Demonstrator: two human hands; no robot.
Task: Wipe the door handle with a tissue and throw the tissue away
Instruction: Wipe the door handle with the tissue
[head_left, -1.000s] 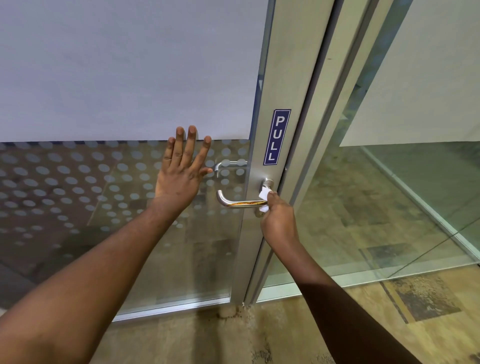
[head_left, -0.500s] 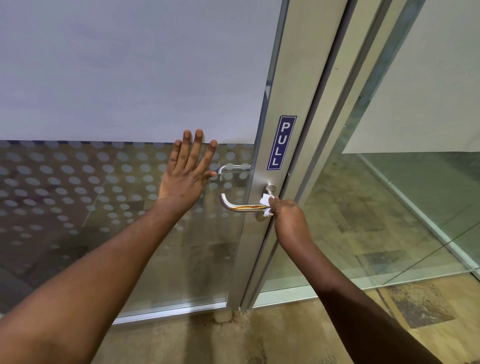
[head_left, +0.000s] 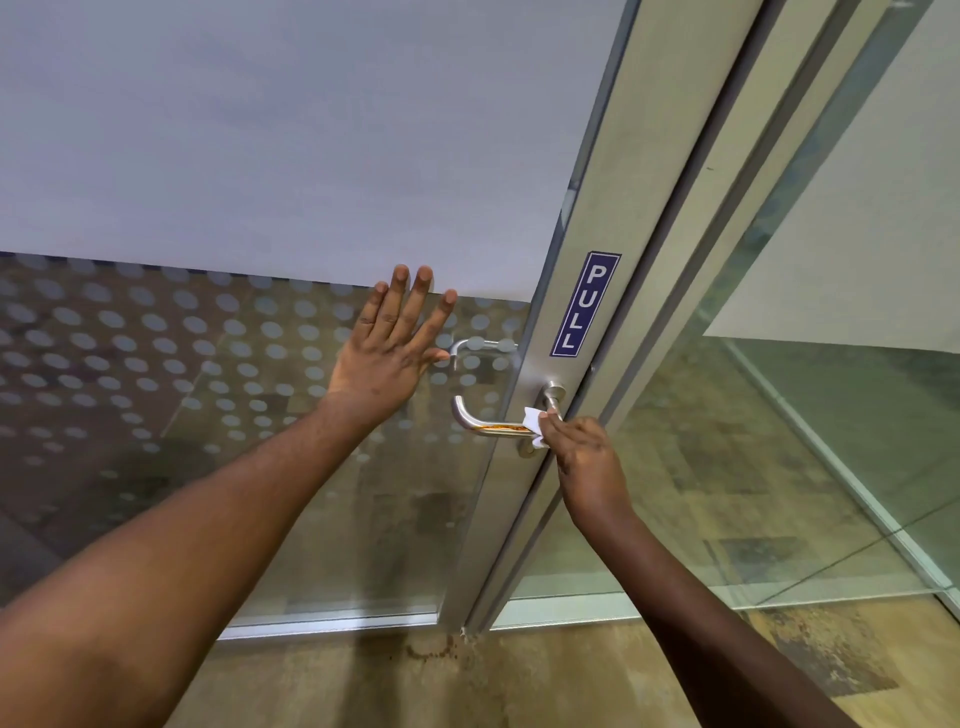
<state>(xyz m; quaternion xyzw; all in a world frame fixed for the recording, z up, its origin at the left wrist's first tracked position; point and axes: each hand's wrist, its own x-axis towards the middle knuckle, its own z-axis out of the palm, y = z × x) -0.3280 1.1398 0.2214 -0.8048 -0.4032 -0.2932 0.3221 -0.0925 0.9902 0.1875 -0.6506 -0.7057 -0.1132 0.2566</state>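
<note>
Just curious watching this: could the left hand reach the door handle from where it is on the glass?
Probably yes. The left hand lies flat on the glass beside the door handle, whose curved end is bare; the right hand and tissue cover only the frame end.

A silver lever door handle (head_left: 485, 422) is pointing left from the metal door stile, an orange smear showing along it; a small white tissue (head_left: 535, 423) is pressing against its right end.

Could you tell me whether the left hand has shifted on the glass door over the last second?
No. The left hand lies flat on the glass, fingertips at the frosted band's lower edge and thumb by the far-side handle, as before.
</note>
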